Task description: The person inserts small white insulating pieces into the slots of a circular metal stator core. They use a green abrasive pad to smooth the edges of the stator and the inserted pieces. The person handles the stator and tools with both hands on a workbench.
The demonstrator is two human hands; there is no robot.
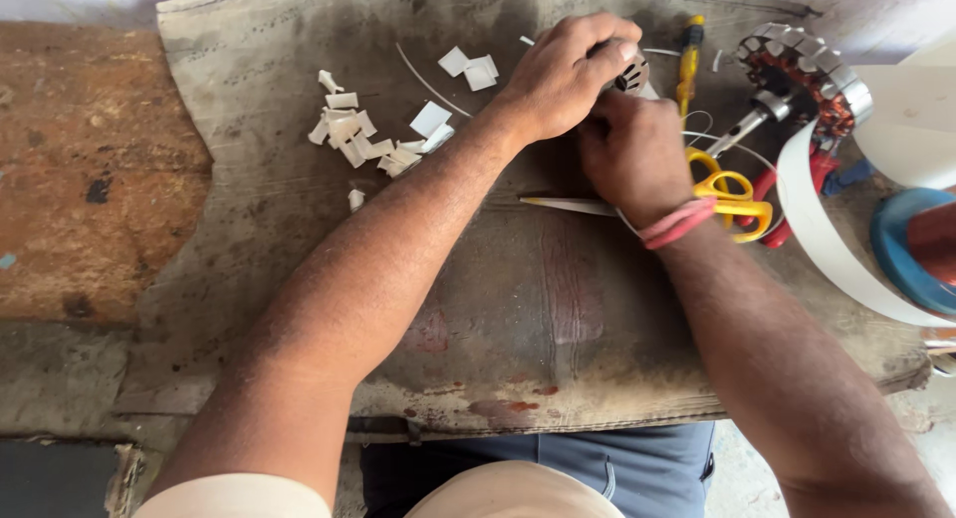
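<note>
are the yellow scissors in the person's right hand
No, the yellow scissors lie on the cloth beside the right hand, which grips a small metal part together with the left hand.

Small white cut paper pieces (368, 139) lie scattered on the worn grey cloth mat (279, 239), with yellow-handled scissors (732, 194), a yellow-handled screwdriver (688, 65) and a copper-wound motor armature (807, 75) well apart to the right.
</note>
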